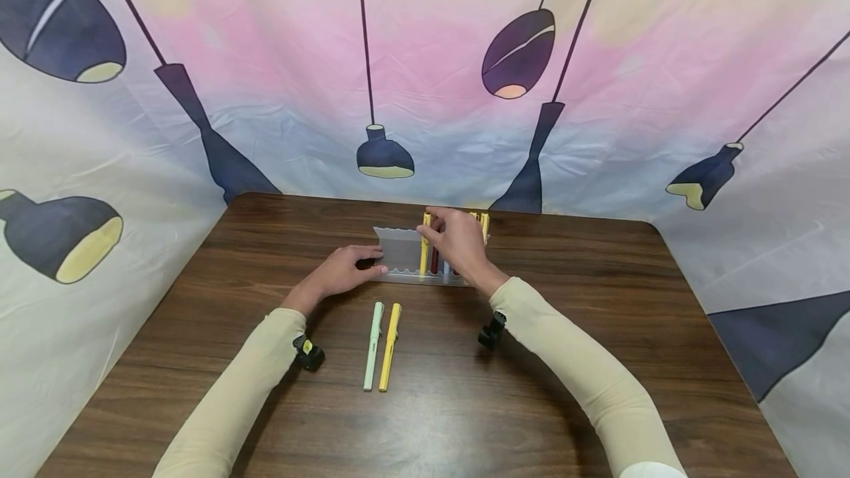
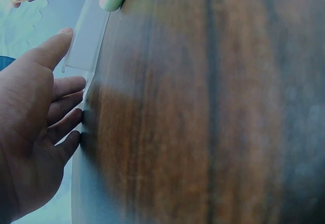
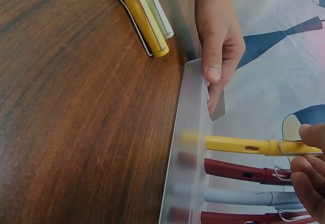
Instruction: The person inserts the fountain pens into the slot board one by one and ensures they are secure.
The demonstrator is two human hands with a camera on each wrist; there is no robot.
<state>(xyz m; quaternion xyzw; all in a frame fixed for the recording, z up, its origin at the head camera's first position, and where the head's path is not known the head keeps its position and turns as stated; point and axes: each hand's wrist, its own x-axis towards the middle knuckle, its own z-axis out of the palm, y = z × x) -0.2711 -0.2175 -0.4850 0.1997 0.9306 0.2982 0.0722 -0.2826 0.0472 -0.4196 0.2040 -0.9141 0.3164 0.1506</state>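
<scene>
A clear plastic pen holder (image 1: pixel 401 248) with notched edges stands toward the back of the table. My right hand (image 1: pixel 461 242) pinches the cap end of a yellow pen (image 3: pixel 236 145) between thumb and fingers, while the pen's lower end sits behind the holder's frosted front. My left hand (image 1: pixel 343 270) is at the holder's left end, thumb by the front rail and fingers extended along the end. Beside the held pen, a dark red pen (image 3: pixel 228 169), a pale grey-blue pen (image 3: pixel 233 196) and another dark red pen (image 3: pixel 228 217) stand in the holder.
On the table (image 1: pixel 564 404) in front of the holder, a mint green pen (image 1: pixel 373 345) and a yellow pen (image 1: pixel 390 347) lie side by side. More yellow pen tops (image 1: pixel 485 221) show past my right hand. A printed cloth (image 1: pixel 438 43) hangs behind the table.
</scene>
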